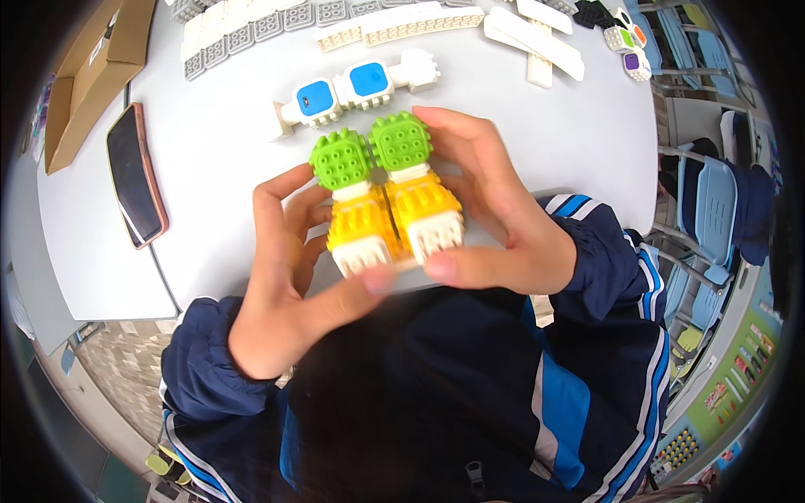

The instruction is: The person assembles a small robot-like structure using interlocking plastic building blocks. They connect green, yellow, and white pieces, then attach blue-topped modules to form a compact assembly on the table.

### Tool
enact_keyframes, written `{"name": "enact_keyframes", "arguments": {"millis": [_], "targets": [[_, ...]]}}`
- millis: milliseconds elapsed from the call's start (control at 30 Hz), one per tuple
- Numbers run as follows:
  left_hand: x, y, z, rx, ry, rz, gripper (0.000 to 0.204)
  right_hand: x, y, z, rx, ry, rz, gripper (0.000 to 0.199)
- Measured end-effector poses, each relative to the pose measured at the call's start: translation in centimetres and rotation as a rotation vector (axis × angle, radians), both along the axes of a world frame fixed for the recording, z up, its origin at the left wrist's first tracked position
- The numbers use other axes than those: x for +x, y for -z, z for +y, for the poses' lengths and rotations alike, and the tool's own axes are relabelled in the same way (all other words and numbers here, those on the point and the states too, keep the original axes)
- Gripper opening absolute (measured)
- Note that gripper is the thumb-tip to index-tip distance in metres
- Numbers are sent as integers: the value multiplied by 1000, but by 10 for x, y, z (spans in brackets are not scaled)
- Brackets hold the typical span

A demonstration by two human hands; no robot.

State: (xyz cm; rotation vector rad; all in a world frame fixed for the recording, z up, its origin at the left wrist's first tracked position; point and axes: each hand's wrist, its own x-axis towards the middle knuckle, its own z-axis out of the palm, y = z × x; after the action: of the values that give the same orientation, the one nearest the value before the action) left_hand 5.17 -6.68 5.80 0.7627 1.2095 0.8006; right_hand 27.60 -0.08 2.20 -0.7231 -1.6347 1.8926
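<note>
Between my two hands is a building-block assembly point(394, 205) in two side-by-side columns, with green studded blocks on top, yellow ones in the middle and white ones at the near end. My left hand point(289, 264) grips its left side, thumb on the left white block. On the right, my right hand point(495, 210) holds the other column, fingers along the far side and thumb at the right white block. Just beyond the held blocks lies a white assembly point(356, 88) with two blue square faces; neither hand touches it.
Rows of grey and white blocks point(268, 25) line the table's far edge, beside long white beams point(402, 27) and crossed white pieces point(537, 42). Small coloured-face blocks point(635, 64) sit at the far right. A phone point(134, 176) and a cardboard box point(96, 75) are at left.
</note>
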Motion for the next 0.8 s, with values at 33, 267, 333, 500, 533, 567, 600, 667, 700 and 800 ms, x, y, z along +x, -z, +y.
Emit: {"name": "enact_keyframes", "arguments": {"millis": [33,267,333,500,533,567,600,667,700,800], "targets": [[4,4,-5,41,-25,-52,91,0,-1,1,23,-67,11,100],[3,36,-15,503,-62,-97,109,-7,6,-2,107,-41,207,135],[5,44,-11,640,-31,-168,113,-7,8,-3,103,-26,178,128],[8,49,-10,521,-53,-175,122,2,7,5,335,-57,-19,96],[6,48,-9,534,0,-82,116,2,6,5,331,-40,-21,91],[3,46,-6,550,55,12,110,2,7,5,361,-28,-19,89],[0,44,-5,569,108,104,104,1,8,5,392,-16,-16,87],[0,40,-8,492,87,157,97,0,8,5,433,1,-16,84],[1,38,-11,454,73,174,94,0,8,5,442,5,-16,83],[1,37,-14,473,78,207,88,3,8,3,451,-12,-26,82]]}}
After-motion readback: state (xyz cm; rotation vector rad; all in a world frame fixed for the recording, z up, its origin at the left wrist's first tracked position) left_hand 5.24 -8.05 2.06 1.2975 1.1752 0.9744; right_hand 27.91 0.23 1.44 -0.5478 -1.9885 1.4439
